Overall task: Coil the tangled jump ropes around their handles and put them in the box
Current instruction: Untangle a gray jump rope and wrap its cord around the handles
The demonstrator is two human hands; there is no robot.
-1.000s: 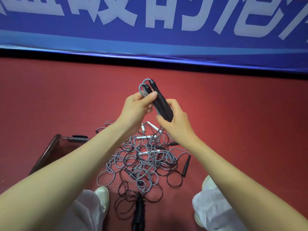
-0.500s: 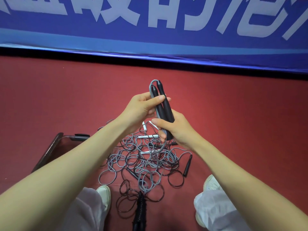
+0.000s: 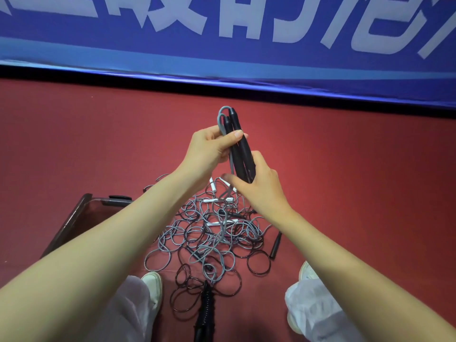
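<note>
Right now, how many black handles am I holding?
2 slim black plastic handles, side by side: left hand grips their upper halves, right hand holds their lower ends. Others lie in the rope tangle.

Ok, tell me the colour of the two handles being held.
The handles are black, trailing a grey rope; head view.

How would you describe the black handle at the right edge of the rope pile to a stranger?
On the red floor, find the tangle of ropes in front of the person. At its right edge, ahead of the right shoe, lies the black handle: alone on bare floor, unlike the white handles inside the tangle.
</note>
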